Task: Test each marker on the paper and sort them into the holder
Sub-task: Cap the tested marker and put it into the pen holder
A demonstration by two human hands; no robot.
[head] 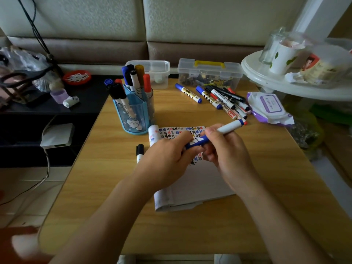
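Note:
Over the paper pad (198,180), both hands hold one white marker with a blue cap (228,127). My left hand (167,161) grips the blue cap end (198,141). My right hand (226,149) grips the white barrel, whose rear end points up and to the right. The top of the pad bears rows of coloured test marks (179,131). A blue holder (135,113) with several markers stands at the pad's upper left. A black-capped marker (140,152) lies left of the pad. Several loose markers (219,100) lie in a pile at the back right.
Two clear plastic boxes (158,73) (209,73) stand along the wooden table's (106,187) far edge. A pack of wipes (270,107) lies right of the marker pile. A white round stand (285,80) with cups overhangs the right corner. A dark shelf sits to the left.

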